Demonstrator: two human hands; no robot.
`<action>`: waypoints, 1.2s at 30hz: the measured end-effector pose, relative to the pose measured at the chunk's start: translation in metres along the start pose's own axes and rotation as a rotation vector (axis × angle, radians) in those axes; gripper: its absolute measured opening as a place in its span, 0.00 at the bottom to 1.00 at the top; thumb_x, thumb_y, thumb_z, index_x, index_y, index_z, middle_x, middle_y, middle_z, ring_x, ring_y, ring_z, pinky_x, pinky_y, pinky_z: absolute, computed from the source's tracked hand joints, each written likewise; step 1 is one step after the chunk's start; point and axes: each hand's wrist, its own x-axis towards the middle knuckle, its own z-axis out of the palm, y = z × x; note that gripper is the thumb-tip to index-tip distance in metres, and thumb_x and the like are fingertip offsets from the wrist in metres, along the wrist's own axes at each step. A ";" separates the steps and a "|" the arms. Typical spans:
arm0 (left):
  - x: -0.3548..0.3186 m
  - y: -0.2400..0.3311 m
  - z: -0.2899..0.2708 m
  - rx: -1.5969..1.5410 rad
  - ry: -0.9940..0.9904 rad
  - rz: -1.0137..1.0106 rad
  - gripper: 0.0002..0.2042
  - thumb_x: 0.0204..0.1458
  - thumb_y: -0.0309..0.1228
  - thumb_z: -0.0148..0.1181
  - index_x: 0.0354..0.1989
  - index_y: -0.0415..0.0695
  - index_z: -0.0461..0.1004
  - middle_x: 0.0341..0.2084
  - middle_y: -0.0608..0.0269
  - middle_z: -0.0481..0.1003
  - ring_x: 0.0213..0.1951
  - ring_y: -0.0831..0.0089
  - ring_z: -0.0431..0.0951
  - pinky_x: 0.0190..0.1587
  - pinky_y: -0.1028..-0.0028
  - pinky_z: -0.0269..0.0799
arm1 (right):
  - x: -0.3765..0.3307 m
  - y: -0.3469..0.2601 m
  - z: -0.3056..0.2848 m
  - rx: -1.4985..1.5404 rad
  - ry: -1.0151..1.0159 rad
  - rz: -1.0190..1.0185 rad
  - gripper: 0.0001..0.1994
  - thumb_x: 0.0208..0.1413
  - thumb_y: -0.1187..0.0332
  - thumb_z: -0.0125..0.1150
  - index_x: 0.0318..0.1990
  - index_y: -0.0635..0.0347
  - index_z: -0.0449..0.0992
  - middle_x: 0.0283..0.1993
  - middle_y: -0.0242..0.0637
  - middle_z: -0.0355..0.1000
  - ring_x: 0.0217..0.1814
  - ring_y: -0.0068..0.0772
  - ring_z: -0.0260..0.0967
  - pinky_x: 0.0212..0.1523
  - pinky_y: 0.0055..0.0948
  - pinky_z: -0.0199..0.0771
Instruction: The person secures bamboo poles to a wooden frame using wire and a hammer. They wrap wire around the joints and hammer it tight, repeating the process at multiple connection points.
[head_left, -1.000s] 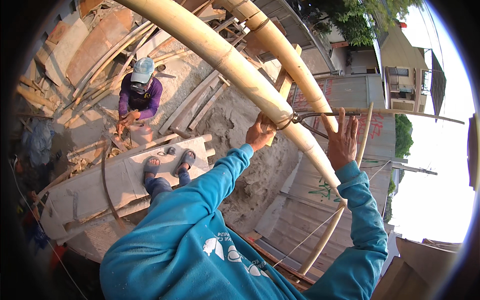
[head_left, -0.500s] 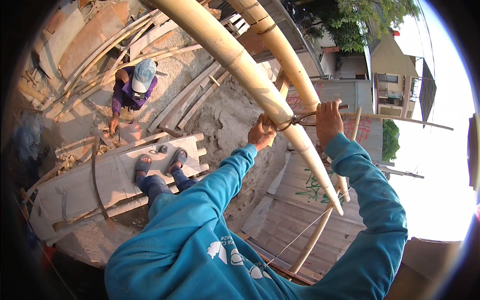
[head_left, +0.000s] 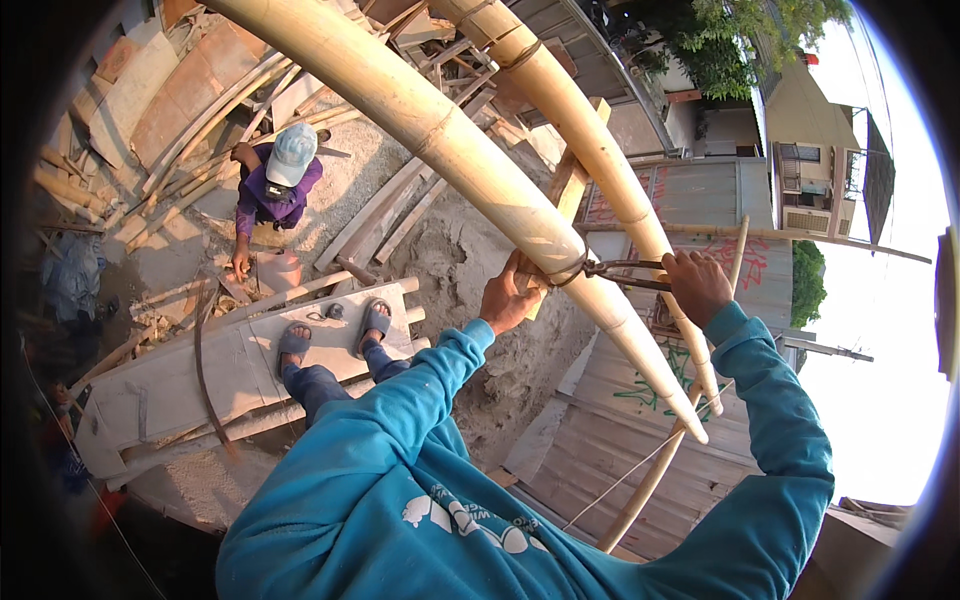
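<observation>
Right grip (head_left: 697,286) clenched, left grip (head_left: 508,299) curled (both arms (head_left: 775,410) outstretched).

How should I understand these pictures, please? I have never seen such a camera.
There is no machine here: these are a person's bare hands. Every picture comes from one wide camera on that person's head, looking down; its lens bends straight edges near the rim. The right hand holds metal pincers, reaching to a wire tie around a bamboo pole. The left hand touches timber that passes behind the pole. The sandalled feet stand on a pale board, where a small dark object lies.
</observation>
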 end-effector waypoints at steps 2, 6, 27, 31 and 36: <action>-0.001 0.002 -0.002 0.013 0.009 0.045 0.44 0.45 0.38 0.66 0.71 0.39 0.53 0.53 0.43 0.76 0.54 0.53 0.78 0.56 0.64 0.74 | 0.007 0.013 0.014 0.100 0.002 -0.022 0.12 0.61 0.59 0.58 0.41 0.58 0.72 0.37 0.39 0.75 0.44 0.44 0.77 0.43 0.42 0.79; 0.002 -0.001 -0.014 0.016 -0.027 0.000 0.29 0.49 0.38 0.67 0.57 0.37 0.67 0.47 0.50 0.77 0.49 0.65 0.77 0.54 0.67 0.71 | 0.039 0.039 0.029 0.193 0.154 -0.214 0.10 0.60 0.60 0.60 0.35 0.56 0.73 0.31 0.37 0.73 0.39 0.42 0.77 0.41 0.42 0.79; -0.004 0.011 -0.009 -0.060 -0.048 -0.006 0.28 0.50 0.37 0.64 0.56 0.31 0.68 0.49 0.51 0.75 0.55 0.66 0.73 0.59 0.68 0.65 | 0.154 0.050 0.185 0.773 0.440 -0.691 0.08 0.47 0.74 0.66 0.33 0.59 0.71 0.29 0.38 0.69 0.33 0.46 0.71 0.36 0.42 0.72; -0.002 0.003 -0.018 -0.043 -0.062 -0.048 0.28 0.49 0.35 0.65 0.56 0.32 0.68 0.51 0.50 0.75 0.54 0.67 0.73 0.58 0.68 0.67 | 0.131 0.060 0.159 0.724 0.434 -0.627 0.09 0.47 0.73 0.67 0.33 0.58 0.71 0.29 0.38 0.69 0.32 0.46 0.72 0.35 0.42 0.73; -0.004 0.007 -0.016 -0.068 -0.061 0.001 0.29 0.51 0.36 0.64 0.59 0.31 0.67 0.52 0.46 0.75 0.58 0.61 0.73 0.61 0.65 0.66 | 0.173 0.031 0.195 0.809 0.516 -0.743 0.06 0.49 0.74 0.64 0.32 0.58 0.72 0.27 0.38 0.69 0.31 0.44 0.72 0.34 0.40 0.74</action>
